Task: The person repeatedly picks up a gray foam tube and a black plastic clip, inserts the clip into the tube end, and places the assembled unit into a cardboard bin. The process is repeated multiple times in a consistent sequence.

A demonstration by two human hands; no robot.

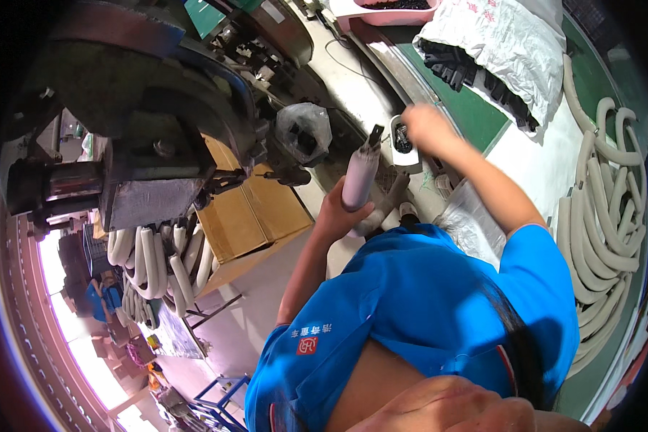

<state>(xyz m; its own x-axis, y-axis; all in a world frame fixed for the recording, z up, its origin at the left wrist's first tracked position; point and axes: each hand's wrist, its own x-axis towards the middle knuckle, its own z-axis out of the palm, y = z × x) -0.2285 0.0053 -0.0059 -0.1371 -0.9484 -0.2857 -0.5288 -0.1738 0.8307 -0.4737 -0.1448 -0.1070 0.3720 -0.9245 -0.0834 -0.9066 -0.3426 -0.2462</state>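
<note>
My left hand is wrapped around a pale foam-covered tube, which stands tilted up in front of my body. A dark metal or plastic end piece sticks out of the tube's upper end. Over the edge of a small white container is my right hand, a little blurred, with its fingers curled in. Small dark parts lie in that container. Whatever the right fingers may hold is hidden.
A large dark machine reaches in from the left, beside a cardboard box. A clear bag hangs near it. Ahead right, a white sack spills black pieces. Curved foam tubes are piled at right.
</note>
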